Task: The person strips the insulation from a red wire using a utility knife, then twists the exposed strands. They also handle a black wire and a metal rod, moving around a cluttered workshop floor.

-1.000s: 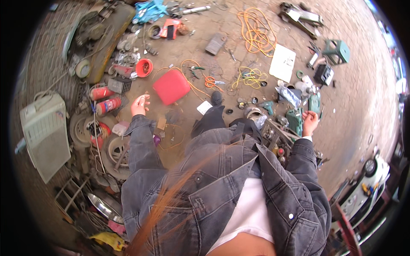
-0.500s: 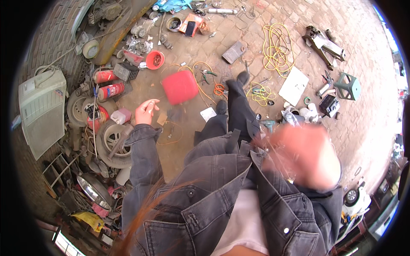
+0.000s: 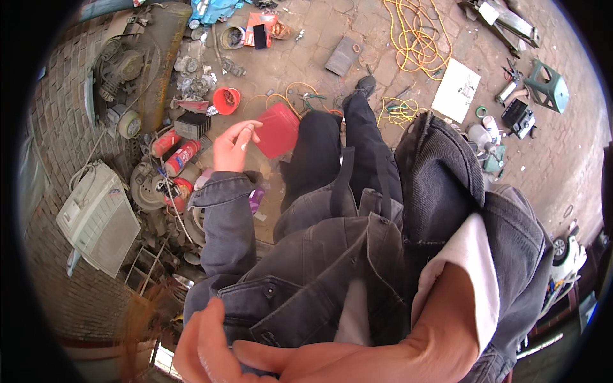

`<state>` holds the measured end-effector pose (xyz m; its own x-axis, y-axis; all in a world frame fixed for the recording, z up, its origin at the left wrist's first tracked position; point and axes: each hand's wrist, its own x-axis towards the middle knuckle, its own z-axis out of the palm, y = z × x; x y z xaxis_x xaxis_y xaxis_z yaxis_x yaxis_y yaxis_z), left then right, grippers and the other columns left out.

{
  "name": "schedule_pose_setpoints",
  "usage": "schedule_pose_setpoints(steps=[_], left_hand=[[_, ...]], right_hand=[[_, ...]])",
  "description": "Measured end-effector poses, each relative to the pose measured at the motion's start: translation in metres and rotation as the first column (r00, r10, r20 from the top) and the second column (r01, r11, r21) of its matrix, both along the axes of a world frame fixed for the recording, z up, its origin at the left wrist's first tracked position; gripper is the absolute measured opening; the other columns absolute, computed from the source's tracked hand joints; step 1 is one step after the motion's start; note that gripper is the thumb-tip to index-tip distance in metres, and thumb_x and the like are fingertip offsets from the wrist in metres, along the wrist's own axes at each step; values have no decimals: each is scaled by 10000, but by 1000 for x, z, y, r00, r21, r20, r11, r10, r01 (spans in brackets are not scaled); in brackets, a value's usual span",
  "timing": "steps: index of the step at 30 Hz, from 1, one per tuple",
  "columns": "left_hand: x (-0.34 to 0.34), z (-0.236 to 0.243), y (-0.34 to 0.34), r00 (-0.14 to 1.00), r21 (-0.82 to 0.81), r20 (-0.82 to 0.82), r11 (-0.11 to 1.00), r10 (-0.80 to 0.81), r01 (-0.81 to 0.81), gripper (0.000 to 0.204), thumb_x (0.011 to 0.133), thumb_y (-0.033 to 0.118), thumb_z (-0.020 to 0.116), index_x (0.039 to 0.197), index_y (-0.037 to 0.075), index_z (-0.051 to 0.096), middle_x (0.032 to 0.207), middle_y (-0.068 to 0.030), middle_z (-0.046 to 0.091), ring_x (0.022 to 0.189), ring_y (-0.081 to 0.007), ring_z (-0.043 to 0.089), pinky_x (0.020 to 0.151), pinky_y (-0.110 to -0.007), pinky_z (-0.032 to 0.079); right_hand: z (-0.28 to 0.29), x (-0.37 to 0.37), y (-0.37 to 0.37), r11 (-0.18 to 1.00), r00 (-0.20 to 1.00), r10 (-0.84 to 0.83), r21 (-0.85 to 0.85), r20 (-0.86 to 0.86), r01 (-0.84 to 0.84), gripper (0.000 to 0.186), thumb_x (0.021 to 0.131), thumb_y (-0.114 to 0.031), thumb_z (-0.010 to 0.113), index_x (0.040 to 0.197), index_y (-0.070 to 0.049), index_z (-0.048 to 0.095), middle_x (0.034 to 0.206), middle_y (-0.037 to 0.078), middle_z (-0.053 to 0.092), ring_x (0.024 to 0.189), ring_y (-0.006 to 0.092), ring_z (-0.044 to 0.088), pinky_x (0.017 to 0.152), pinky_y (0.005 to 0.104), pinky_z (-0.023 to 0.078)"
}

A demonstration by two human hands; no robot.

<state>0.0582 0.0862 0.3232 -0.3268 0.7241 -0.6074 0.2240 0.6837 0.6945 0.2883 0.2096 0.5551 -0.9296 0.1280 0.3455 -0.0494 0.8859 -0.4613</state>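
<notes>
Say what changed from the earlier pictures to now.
The right hand has swung from the far right to the lower left, close to the camera; the right leg stepped forward. Neither hand visibly took hold of anything. The left hand stays out in front; red bucket and white board stay put.

Seen from a head-worn fisheye camera, the left of a side-by-side pair, the paved floor [image 3: 300, 64] spreads out below. The lens faces steeply down over the wearer's dark denim jacket [image 3: 300, 249], with the floor's far side uppermost. The right hand [image 3: 319, 367] looms closest, cut by the lower edge; the left hand [image 3: 233, 150] appears farther off.
</notes>
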Motion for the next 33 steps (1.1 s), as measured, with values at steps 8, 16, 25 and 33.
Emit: schedule_pose_setpoints(steps=[8, 16, 25, 33], left_hand=[[-11, -43, 101, 991, -96, -14, 987, -131, 130, 189, 952, 72, 543, 1032, 2, 699, 752, 5, 608, 728, -66, 553, 679, -216, 420], [-41, -181, 207, 884, -66, 92, 883, -458, 465, 190, 961, 74, 543, 1050, -15, 686, 802, -8, 625, 740, -69, 553, 708, -225, 453], [10, -389, 245, 844, -49, 73, 844, -531, 534, 117, 891, 24, 595, 967, -1, 680, 824, -72, 664, 742, -132, 623, 680, -254, 491], [44, -545, 296, 710, -180, 616, 817, -341, 548, 157, 933, 148, 606, 995, 17, 667, 824, -5, 621, 711, -55, 554, 522, -196, 428]], right_hand=[[-65, -12, 89, 924, 966, -260, 291, 6, 247, 132, 837, -84, 569, 869, 42, 597, 896, 87, 564, 865, 232, 577, 831, 395, 517], [-232, -15, 106, 674, 709, -691, -228, 141, 703, 136, 778, -91, 601, 900, -32, 611, 827, 72, 562, 771, 231, 566, 732, 368, 502], [-614, -14, 98, -485, 761, -410, -827, 502, 284, 720, 810, 43, 690, 1420, -89, 333, 1234, 105, 516, 888, 145, 622, 742, 290, 545], [-814, 11, 95, -351, 894, -388, -933, 223, 80, 119, 934, -139, 623, 992, -35, 623, 825, -27, 585, 814, 45, 533, 746, 255, 463]])
